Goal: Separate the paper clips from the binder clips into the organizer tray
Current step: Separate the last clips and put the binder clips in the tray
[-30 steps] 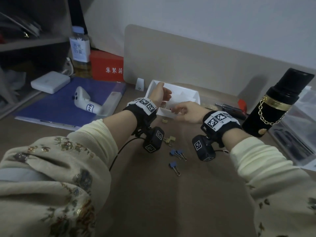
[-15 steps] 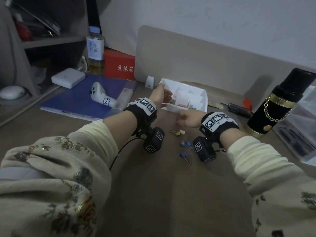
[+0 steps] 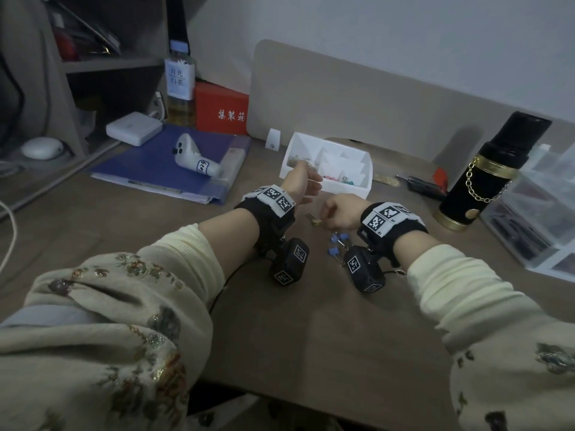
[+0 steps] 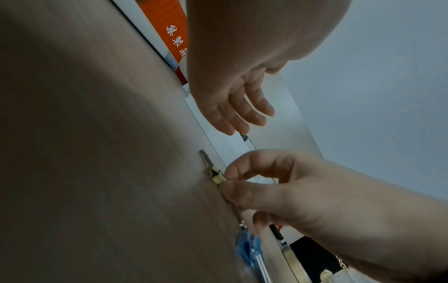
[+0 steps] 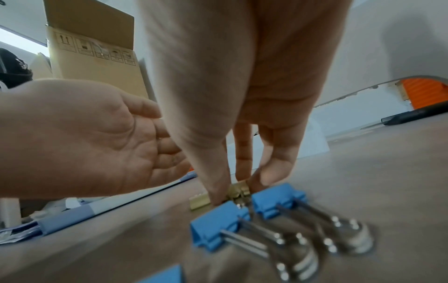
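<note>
A white organizer tray (image 3: pixel 351 189) stands at the back of the desk, with paper clips (image 3: pixel 298 161) in its left compartment and coloured clips (image 3: pixel 335 178) in a front one. My right hand (image 5: pixel 238 191) reaches down to the table and pinches a gold binder clip (image 5: pixel 240 188) between thumb and fingers; a second gold clip (image 5: pixel 199 201) lies beside it. Blue binder clips (image 5: pixel 218 226) lie just nearer me, also in the head view (image 3: pixel 337 241). My left hand (image 3: pixel 311 189) hovers open, palm turned to the right, by the tray's front left corner, holding nothing.
A black flask with a gold chain (image 3: pixel 485 175) and a clear plastic box (image 3: pixel 544 213) stand to the right. A blue folder (image 3: pixel 149 163) with a white controller (image 3: pixel 193 157) lies to the left. A beige divider panel (image 3: pixel 373 98) runs behind the tray.
My right hand has come back from the tray's front down to the gold clips on the table and pinched one. The left hand has stayed by the tray.
</note>
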A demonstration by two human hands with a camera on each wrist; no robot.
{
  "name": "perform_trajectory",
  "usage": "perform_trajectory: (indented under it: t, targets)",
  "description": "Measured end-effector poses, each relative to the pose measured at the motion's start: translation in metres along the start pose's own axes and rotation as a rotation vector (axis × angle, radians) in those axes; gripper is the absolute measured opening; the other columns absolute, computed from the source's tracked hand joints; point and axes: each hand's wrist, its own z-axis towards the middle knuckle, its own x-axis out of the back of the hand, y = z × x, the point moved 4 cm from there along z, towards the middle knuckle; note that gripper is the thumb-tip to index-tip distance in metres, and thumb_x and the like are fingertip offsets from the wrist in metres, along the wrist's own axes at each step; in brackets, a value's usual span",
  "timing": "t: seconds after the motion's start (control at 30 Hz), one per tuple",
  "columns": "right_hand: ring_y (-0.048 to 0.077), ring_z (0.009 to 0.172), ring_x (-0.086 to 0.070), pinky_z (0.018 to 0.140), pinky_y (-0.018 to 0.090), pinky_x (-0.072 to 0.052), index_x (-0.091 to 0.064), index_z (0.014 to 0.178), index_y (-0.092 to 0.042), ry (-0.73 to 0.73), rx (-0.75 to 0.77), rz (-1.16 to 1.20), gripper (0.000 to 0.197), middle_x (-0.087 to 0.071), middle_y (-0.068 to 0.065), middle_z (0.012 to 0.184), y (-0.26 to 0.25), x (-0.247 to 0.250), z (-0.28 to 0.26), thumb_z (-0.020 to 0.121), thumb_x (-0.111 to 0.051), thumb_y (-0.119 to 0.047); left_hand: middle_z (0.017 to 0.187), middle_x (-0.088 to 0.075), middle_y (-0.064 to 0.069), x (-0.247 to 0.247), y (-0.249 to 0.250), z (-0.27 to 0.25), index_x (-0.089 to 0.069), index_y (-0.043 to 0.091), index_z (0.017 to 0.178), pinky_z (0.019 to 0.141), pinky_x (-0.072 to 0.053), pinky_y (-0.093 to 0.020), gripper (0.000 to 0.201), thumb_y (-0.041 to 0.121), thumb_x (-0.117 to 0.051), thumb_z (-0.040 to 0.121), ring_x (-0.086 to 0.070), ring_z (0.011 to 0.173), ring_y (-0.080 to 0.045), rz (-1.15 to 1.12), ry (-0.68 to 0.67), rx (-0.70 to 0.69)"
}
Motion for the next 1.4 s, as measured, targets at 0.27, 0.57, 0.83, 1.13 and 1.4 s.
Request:
perform_trajectory:
  t: [0.27,0.57,0.83,1.13,1.4]
  targets:
    - [0.013,0.074,-0.061,0.062,0.018,-0.049,-0.071,0.085,-0.016,0.088,-0.034,0.154,0.01,-0.067,-0.003,0.08,0.0,0.004,-0.007,0.077,-0.067,-0.015,0.072,-0.051,-0.004,-0.001,-0.008,-0.017,-0.052,0.01,0.072,0.061,-0.042,-0.025,0.033,0.021,-0.034,0.097,-0.049,0.065,-0.016,0.042,0.041,0.076]
    - [0.01,0.07,-0.056,0.06,0.015,-0.042,-0.064,0.085,-0.017,0.17,-0.01,0.207,0.011,-0.063,-0.001,0.085,-0.012,0.023,-0.004,0.077,-0.066,-0.009,0.072,-0.045,-0.005,0.01,-0.011,-0.025,-0.047,0.009,0.074,0.061,-0.04,-0.027,0.027,0.018,-0.035,0.097,-0.045,0.063,-0.017,-0.165,0.089,0.166]
    - [0.018,0.081,-0.054,0.065,0.025,-0.042,-0.06,0.111,-0.001,-0.041,-0.033,0.037,0.046,-0.065,0.009,0.095,-0.021,-0.006,0.005,0.084,-0.067,-0.037,0.075,-0.048,-0.005,0.021,-0.014,-0.029,-0.046,0.011,0.076,0.062,-0.042,-0.027,0.029,0.024,-0.034,0.098,-0.048,0.066,-0.017,-0.329,0.107,0.19]
    - [0.014,0.048,-0.058,0.065,0.031,-0.053,-0.066,0.095,-0.002,-0.057,-0.188,0.076,0.021,-0.063,0.004,0.061,-0.022,-0.003,0.009,0.081,-0.066,-0.019,0.069,-0.045,-0.001,0.021,-0.02,-0.032,-0.041,0.014,0.069,0.059,-0.043,-0.026,0.027,0.023,-0.035,0.094,-0.047,0.06,-0.016,-0.471,0.09,0.21]
    - [0.007,0.043,-0.058,0.059,0.022,-0.048,-0.063,0.078,-0.009,-0.025,-0.187,0.248,0.002,-0.064,0.007,0.066,-0.023,0.0,0.005,0.08,-0.063,-0.009,0.072,-0.047,-0.003,0.025,-0.022,-0.032,-0.046,0.012,0.075,0.061,-0.042,-0.027,0.026,0.024,-0.036,0.096,-0.048,0.064,-0.016,-0.502,0.105,0.219]
